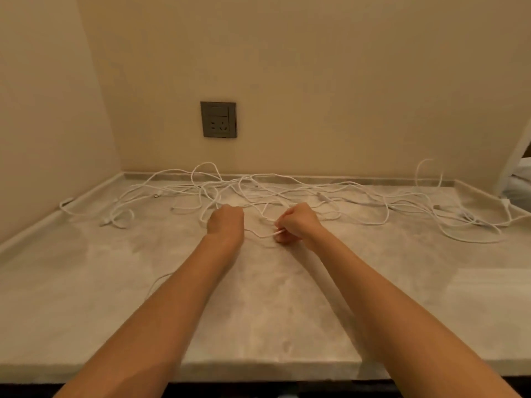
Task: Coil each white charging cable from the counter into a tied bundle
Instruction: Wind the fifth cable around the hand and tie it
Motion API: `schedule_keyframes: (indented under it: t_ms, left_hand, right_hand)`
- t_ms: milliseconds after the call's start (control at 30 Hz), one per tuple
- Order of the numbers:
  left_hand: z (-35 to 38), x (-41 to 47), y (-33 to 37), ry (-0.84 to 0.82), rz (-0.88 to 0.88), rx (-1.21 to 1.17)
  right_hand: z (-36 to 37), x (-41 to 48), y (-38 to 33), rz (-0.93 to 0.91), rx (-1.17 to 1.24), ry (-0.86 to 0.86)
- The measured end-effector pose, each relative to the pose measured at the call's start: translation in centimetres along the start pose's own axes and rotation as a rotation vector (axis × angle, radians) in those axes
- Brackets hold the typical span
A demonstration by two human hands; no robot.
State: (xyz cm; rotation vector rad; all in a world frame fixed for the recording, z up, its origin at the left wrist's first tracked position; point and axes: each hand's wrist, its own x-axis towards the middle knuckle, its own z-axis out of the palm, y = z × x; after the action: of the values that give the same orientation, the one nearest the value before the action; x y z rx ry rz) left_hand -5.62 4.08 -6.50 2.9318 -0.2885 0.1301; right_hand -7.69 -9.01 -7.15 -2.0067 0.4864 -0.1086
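White charging cables [253, 179]: a loose, uncoiled tangle lying across the back half of the counter, reaching from its left edge to its right edge, with several loops rising against the wall.
Held strand [263, 236]: one thin cable sags in a short curve between the two hands, just in front of the tangle.
Right hand [296, 224]: fingers curled, thumb and fingertips pinching the end of that strand.
Left hand [225, 222]: back turned to the camera, fingers curled under at the near edge of the tangle; whether it grips a cable cannot be told.
Stray loop [157, 281]: a faint piece of cable lies beside the left forearm, apart from the main tangle.
Counter [258, 311]: pale marbled stone with a low raised lip at the back and left.
Wall socket [218, 119]: grey plate on the beige wall, above the tangle.
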Motion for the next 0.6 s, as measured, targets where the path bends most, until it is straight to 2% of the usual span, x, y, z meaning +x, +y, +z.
schedule_keyframes:
  t_ms: [200,267,367,433,467,533,600]
  left_hand:
    - [1.3,7.6,-1.1,0.042,0.035,0.033]
    - [1.6,9.6,-1.3,0.053,0.081,0.055]
    - [1.6,11.8,-1.0,0.034,0.123,0.101]
    - [1.1,12.4,0.0,0.013,0.119,0.114]
    - [0.8,12.4,0.5,0.026,0.125,0.119]
    - [0.0,11.9,1.8,0.079,0.144,0.141]
    - [-0.5,11.1,3.3,0.139,0.171,0.099]
  right_hand:
    - [2.5,6.6,-1.2,-0.072,-0.052,0.104]
    - [2.5,7.9,-2.0,-0.052,-0.061,0.037]
    - [0.3,8.0,-3.2,-0.002,-0.074,-0.199]
    - [-2.4,8.1,-3.3,-0.036,-0.081,-0.239]
    - [-3.8,8.4,-2.9,-0.05,-0.055,-0.162]
    - [-6.6,9.7,-1.2,-0.054,-0.041,0.166]
    - [-8.6,11.0,1.0,-0.018,-0.22,0.503]
